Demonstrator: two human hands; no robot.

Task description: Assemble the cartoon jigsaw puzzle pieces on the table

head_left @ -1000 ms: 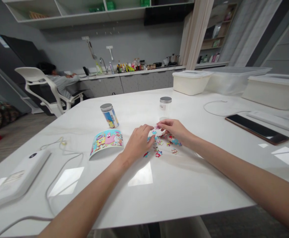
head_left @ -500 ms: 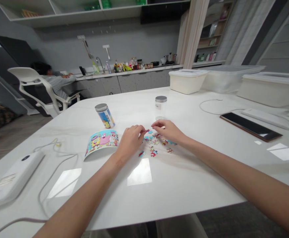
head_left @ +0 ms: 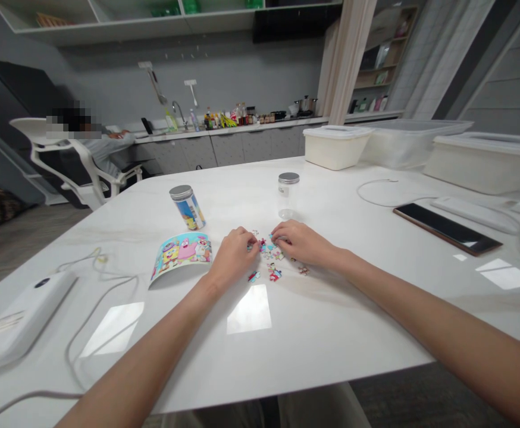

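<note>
Loose jigsaw puzzle pieces (head_left: pixel 275 273) lie in a small pile on the white table between my hands. My left hand (head_left: pixel 240 248) is closed, its fingertips pinched at a pink puzzle piece (head_left: pixel 262 242) at the pile's left side. My right hand (head_left: pixel 302 241) curls over the pile from the right, fingers closed at a bluish puzzle piece (head_left: pixel 271 236); its far side is hidden. A curved cartoon picture sheet (head_left: pixel 184 255) lies left of my left hand. Behind it stands a blue-labelled canister (head_left: pixel 188 208) with a metal lid. A clear jar (head_left: pixel 288 195) stands beyond my right hand.
To the right lie a dark phone (head_left: pixel 446 228), a white power strip (head_left: pixel 474 214) and cables. Plastic bins (head_left: pixel 337 147) stand at the back right. A white device (head_left: pixel 23 321) with a cable is at the left. A person (head_left: pixel 103 153) sits in the background.
Both hands have lowered slightly toward the pile, and the right fingers have moved down onto the pieces. The pink piece at my left fingertips is lower. The view has shifted a little.
</note>
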